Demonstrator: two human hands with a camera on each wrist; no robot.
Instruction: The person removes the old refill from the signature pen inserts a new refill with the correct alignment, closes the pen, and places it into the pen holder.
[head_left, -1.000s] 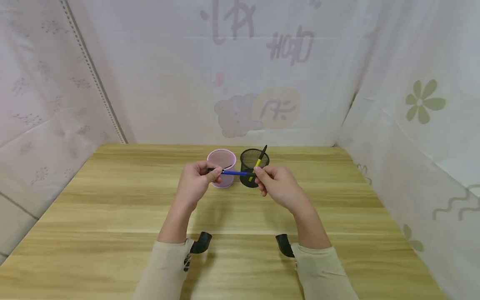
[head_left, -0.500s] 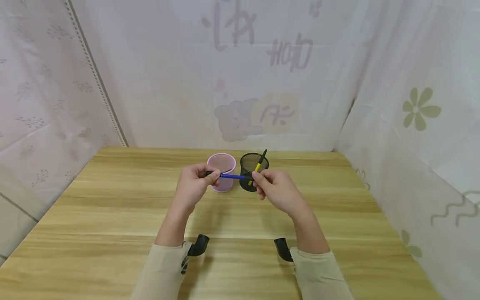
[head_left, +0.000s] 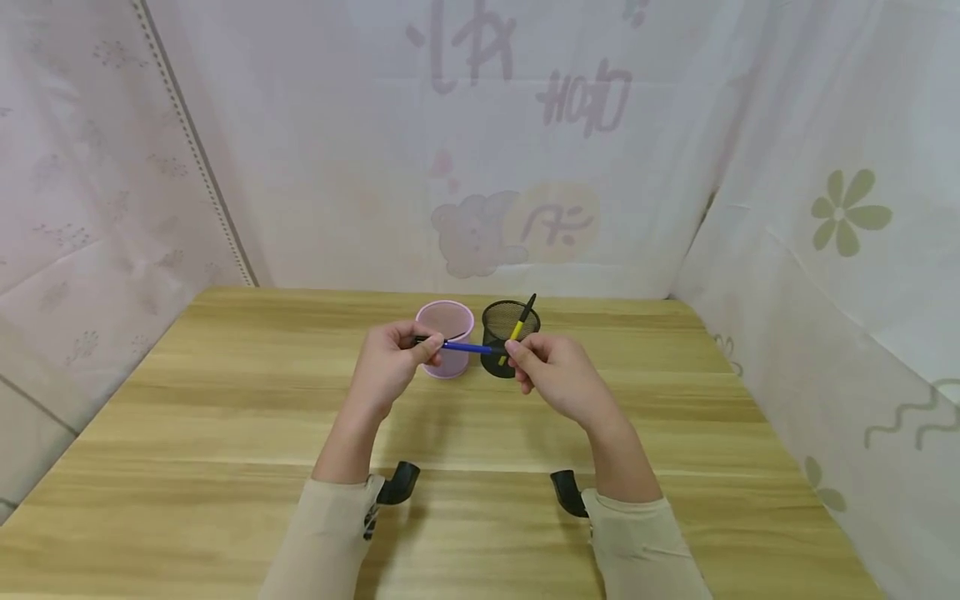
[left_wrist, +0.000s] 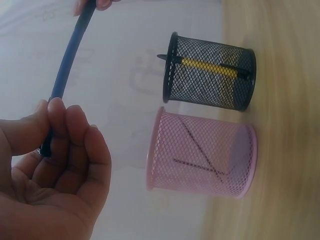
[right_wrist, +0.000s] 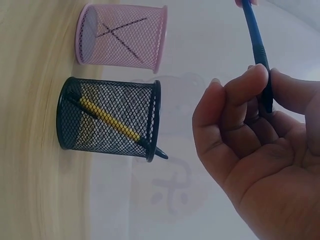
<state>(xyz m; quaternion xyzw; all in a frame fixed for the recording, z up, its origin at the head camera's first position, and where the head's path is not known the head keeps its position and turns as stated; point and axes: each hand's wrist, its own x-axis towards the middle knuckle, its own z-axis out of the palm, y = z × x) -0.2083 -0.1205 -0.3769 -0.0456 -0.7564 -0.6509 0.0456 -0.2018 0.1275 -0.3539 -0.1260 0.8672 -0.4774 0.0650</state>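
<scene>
A blue pen [head_left: 467,347] with black ends stretches level between both hands, in front of two mesh pen holders. My left hand [head_left: 393,354] pinches one end between thumb and fingers; my right hand [head_left: 557,371] pinches the other, dark end the same way. Behind the pen on the left stands the pink mesh pen holder [left_wrist: 200,155], with two thin dark sticks crossed inside. Close to its right is the black mesh pen holder [right_wrist: 110,135]. A yellow pen [right_wrist: 115,123] with black ends leans in it, its tip above the rim.
The wooden table [head_left: 480,533] spreads out around the arms. Patterned pale cloth [head_left: 337,183] hangs behind the table and along both sides. Curved black pieces [head_left: 400,483] stick out from the cuffs of both sleeves.
The head view shifts slightly up and down. Both hands keep their hold on the blue pen, which tilts slightly; the holders stay in place.
</scene>
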